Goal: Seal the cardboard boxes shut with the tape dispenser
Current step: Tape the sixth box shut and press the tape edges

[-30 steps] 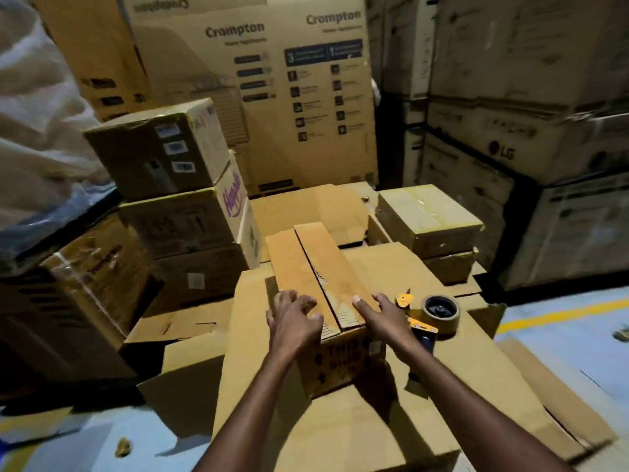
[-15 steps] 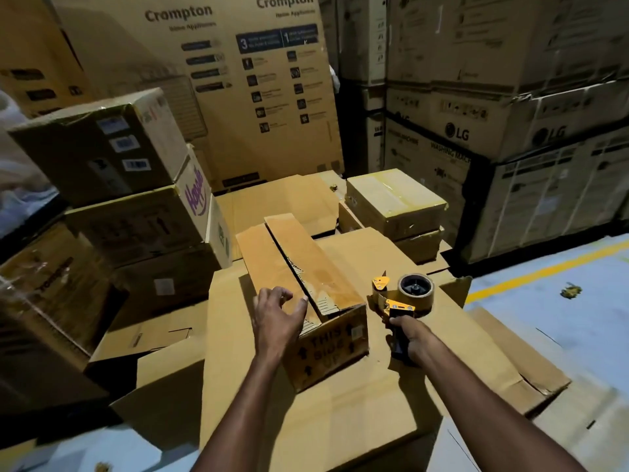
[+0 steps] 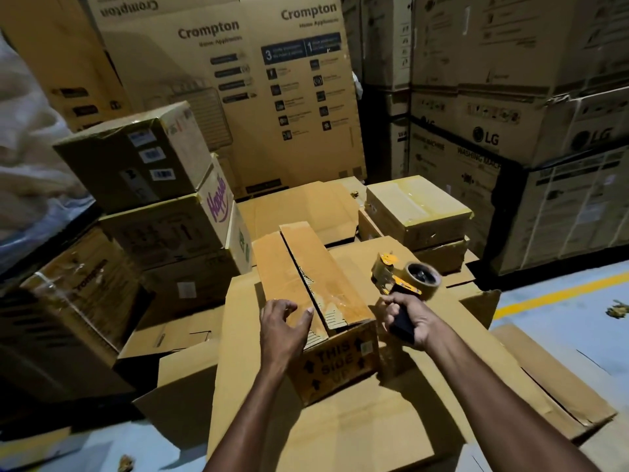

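Now tape dispenser aloft, right grip

Brown box (black arrows); yellow-black tape dispenser.

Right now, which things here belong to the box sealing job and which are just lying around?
Job: long box, tape dispenser in right hand, left hand over the box.
Lying about: taped box, stacked boxes, Crompton carton, LG cartons.

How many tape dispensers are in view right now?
1: the yellow tape dispenser with a brown tape roll, gripped by the right hand beside the long cardboard box. Others may be hidden.
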{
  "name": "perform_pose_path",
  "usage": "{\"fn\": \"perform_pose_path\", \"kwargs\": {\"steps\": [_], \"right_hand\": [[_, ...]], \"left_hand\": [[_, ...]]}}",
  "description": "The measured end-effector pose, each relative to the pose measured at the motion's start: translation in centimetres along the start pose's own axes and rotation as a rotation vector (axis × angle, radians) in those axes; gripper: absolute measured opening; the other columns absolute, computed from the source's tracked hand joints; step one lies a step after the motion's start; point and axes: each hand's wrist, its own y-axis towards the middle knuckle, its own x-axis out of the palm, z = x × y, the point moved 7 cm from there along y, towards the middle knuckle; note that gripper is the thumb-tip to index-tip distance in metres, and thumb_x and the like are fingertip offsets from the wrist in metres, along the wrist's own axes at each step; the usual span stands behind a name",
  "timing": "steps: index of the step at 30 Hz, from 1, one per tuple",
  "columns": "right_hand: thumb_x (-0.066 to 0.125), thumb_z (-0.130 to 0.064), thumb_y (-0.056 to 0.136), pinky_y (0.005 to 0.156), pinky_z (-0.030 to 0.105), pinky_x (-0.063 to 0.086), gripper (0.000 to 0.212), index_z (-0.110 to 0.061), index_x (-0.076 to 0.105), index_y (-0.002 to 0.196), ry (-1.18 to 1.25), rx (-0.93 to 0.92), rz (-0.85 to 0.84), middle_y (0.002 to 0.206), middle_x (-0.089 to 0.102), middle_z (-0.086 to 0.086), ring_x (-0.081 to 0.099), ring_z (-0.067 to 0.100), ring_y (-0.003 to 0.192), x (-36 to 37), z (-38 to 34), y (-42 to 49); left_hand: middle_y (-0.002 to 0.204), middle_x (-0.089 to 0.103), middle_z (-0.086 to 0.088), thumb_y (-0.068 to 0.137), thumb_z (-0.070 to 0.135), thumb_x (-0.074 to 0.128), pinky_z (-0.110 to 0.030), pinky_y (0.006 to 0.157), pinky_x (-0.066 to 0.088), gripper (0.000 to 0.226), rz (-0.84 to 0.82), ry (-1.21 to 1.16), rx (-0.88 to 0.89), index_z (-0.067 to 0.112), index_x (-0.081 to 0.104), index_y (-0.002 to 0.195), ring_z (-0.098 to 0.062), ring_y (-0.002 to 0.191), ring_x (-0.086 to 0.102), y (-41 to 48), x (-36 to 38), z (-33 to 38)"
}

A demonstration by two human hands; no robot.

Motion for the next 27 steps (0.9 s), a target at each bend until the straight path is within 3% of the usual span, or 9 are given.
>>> {"fn": "perform_pose_path", "kwargs": {"steps": [5,9,12,15,18,20,22,23,27], "right_hand": [[0.059,-0.01,0.095,0.053,0.029,0.045,0.009,-0.007,0.061,0.086,-0.346,-0.125,-0.055,0.068,0.056,0.007,0.052,0.02,0.059,5.1,-3.2,-2.1],[0.069,-0.01,0.087,0.068,0.037,0.051,0.008,-0.007,0.065,0.093,-0.573,-0.193,-0.062,0.082,0.061,0.011,0.057,0.022,0.071,7.2,-4.5,-2.0],[0.065,-0.003,0.088,0.077,0.039,0.057,0.006,-0.005,0.062,0.094,-0.594,-0.135,-0.16,0.073,0.067,0.009,0.066,0.021,0.059,8.7,-4.2,-2.0],[0.056,0.003,0.096,0.045,0.021,0.053,0.017,-0.003,0.057,0.08,-0.629,-0.162,-0.204,0.05,0.062,0.003,0.059,0.011,0.038,9.4,-5.4,-2.9],[0.057,-0.005,0.1,0.037,0.014,0.042,0.022,-0.001,0.062,0.08,-0.717,-0.2,-0.226,0.068,0.069,0.008,0.062,0.01,0.041,8.9,-8.0,-3.5],[0.065,-0.011,0.097,0.05,0.018,0.053,0.014,-0.001,0.066,0.087,-0.789,-0.218,-0.228,0.088,0.072,0.013,0.071,0.014,0.057,8.2,-10.5,-2.4],[0.074,-0.017,0.09,0.087,0.042,0.063,0.019,0.0,0.071,0.095,-0.834,-0.228,-0.212,0.109,0.075,0.022,0.077,0.032,0.094,7.6,-12.8,-2.0],[0.075,-0.019,0.089,0.101,0.053,0.056,0.02,-0.001,0.073,0.096,-0.858,-0.233,-0.205,0.117,0.074,0.023,0.071,0.04,0.11,7.2,-13.8,-1.5],[0.068,-0.015,0.096,0.111,0.047,0.048,0.017,-0.001,0.075,0.101,-0.933,-0.245,-0.203,0.112,0.076,0.019,0.069,0.035,0.104,5.9,-15.5,-0.6]], "left_hand": [[0.14,0.047,-0.003,0.089,0.048,0.074,-0.045,0.104,0.045,0.071,0.12,-0.052,-0.295,0.018,0.043,0.145,-0.023,0.13,0.043,-0.4,-1.1,-1.9],[0.133,0.062,-0.014,0.09,0.055,0.069,-0.048,0.098,0.053,0.078,0.094,-0.108,-0.51,0.02,0.034,0.151,-0.033,0.116,0.06,-0.5,-1.5,-3.5],[0.142,0.055,-0.016,0.09,0.061,0.066,-0.049,0.1,0.051,0.085,0.074,-0.144,-0.616,0.02,0.03,0.155,-0.038,0.124,0.056,-0.1,-1.8,-3.8],[0.143,0.054,-0.015,0.087,0.07,0.062,-0.047,0.094,0.054,0.089,0.042,-0.157,-0.673,0.023,0.031,0.155,-0.037,0.121,0.058,-0.4,-2.0,-2.4],[0.123,0.065,-0.009,0.087,0.062,0.068,-0.042,0.07,0.064,0.08,0.017,-0.256,-0.658,0.022,0.038,0.149,-0.027,0.091,0.071,-2.4,-0.9,1.3],[0.107,0.066,-0.003,0.091,0.05,0.071,-0.04,0.065,0.065,0.065,-0.024,-0.344,-0.636,0.02,0.041,0.14,-0.023,0.074,0.073,-3.9,0.6,4.3],[0.107,0.062,-0.001,0.094,0.042,0.07,-0.035,0.061,0.063,0.063,-0.102,-0.439,-0.639,0.023,0.036,0.143,-0.023,0.069,0.073,-5.2,3.0,6.8],[0.108,0.063,-0.004,0.095,0.04,0.07,-0.032,0.057,0.06,0.066,-0.15,-0.465,-0.637,0.024,0.033,0.146,-0.023,0.065,0.072,-5.8,4.3,7.8],[0.111,0.072,-0.006,0.088,0.05,0.074,-0.033,0.063,0.062,0.073,-0.185,-0.163,-0.505,0.025,0.044,0.149,-0.02,0.078,0.075,-6.3,6.6,8.3]]}}
